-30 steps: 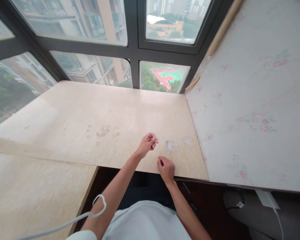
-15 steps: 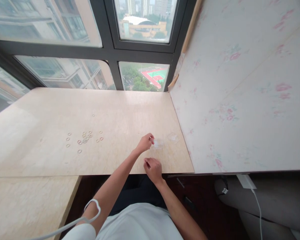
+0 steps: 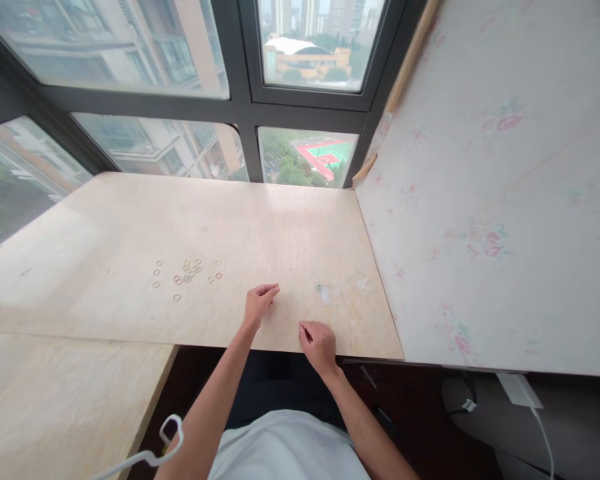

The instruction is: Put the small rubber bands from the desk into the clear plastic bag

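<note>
Left hand [image 3: 260, 301] has pulled back left off the small clear bag [image 3: 327, 292], which now lies alone on the table [image 3: 290, 227], right of both hands. Left fingertips pinched together, contents unclear. Right hand [image 3: 319, 343] curled closed at the table's near edge. Small rings [image 3: 187, 273] scattered further left

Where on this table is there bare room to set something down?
Widest bare patch: the far strip of the table, between the window frame and the small rings. Also bare: the left end, beyond the rings. Crowded: the near right part, with the left hand, right hand and clear plastic pieces beside the wall.
</note>
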Available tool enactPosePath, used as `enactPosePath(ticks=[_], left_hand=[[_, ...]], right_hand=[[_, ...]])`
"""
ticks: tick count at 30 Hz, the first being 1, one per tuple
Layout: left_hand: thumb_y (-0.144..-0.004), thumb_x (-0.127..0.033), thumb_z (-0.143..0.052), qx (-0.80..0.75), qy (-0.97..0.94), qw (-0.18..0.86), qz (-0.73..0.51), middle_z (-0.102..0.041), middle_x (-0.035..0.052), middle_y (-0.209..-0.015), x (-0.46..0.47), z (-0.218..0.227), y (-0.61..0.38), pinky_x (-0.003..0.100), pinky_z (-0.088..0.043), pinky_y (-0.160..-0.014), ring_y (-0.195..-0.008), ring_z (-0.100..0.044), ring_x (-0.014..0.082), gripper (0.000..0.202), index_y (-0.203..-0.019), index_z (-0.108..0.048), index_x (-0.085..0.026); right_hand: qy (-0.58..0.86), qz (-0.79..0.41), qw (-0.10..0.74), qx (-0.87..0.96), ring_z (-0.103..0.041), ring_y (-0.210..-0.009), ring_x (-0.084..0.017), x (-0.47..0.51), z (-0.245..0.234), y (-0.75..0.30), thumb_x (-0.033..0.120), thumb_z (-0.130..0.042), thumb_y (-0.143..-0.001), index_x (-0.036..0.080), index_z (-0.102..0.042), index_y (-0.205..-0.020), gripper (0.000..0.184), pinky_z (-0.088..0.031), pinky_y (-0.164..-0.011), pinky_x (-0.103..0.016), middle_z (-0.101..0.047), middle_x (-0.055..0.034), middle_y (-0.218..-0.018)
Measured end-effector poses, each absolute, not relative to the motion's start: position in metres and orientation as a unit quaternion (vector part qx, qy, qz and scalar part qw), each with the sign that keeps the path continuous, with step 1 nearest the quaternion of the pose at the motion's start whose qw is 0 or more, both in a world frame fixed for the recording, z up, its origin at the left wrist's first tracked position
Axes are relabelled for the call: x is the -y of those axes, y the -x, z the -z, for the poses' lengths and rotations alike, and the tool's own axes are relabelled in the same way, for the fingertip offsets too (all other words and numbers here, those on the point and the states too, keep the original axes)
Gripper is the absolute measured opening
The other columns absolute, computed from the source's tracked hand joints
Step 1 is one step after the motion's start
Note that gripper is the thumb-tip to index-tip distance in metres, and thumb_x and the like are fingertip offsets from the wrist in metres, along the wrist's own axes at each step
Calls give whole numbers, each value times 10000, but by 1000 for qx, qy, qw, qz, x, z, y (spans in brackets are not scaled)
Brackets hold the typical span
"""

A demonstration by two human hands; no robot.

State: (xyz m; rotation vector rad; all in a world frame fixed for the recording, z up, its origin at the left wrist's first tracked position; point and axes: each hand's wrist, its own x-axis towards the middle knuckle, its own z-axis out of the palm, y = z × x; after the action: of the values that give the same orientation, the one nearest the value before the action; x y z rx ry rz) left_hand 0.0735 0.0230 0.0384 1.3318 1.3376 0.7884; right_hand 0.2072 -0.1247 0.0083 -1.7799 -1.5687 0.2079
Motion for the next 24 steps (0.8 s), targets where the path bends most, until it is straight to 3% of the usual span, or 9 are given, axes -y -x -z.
enactPosePath(ticks=[2, 8, 16, 24], left_hand=[[-713, -385, -647, -584, -559, 477, -345, -621, 19, -574, -16, -36, -54, 237, -375, -481, -495, -501, 117, 295, -847, -738, -138], [-717, -307, -622, -612, -591, 366, -378, -681, 26, -742, 0, -31, -3, 296, -454, -664, -627, -566, 153, 135, -713, -701, -198], [-755, -196, -576, -615, -619, 293, -391, -630, 14, -735, 14, -14, 11, 289, -431, -671, -660, -556, 154, 43, -735, -613, -195], [-782, -118, -574, -594, -694, 223, -341, -609, 5, -759, 18, -12, 10, 264, -396, -660, -682, -546, 140, 76, -764, -577, -192]], right_hand=[[693, -83, 370, 613, -615, -678, -189, 125, -10, -206, 177, -478, -899, 180, -707, -844, 236, -402, -666, -295, -695, -60, -719], [711, -102, 355, 599, -632, -684, -203, 125, -11, -206, 265, -475, -908, 178, -723, -843, 271, -440, -668, -308, -720, -76, -766], [704, -266, 423, 505, -642, -640, -197, 93, -29, -191, 418, -531, -871, 159, -720, -879, 320, -502, -588, -290, -725, -76, -764], [595, -298, 424, 614, -555, -578, -146, -6, -74, -130, 375, -514, -868, 153, -704, -879, 293, -457, -567, -261, -664, -35, -685]])
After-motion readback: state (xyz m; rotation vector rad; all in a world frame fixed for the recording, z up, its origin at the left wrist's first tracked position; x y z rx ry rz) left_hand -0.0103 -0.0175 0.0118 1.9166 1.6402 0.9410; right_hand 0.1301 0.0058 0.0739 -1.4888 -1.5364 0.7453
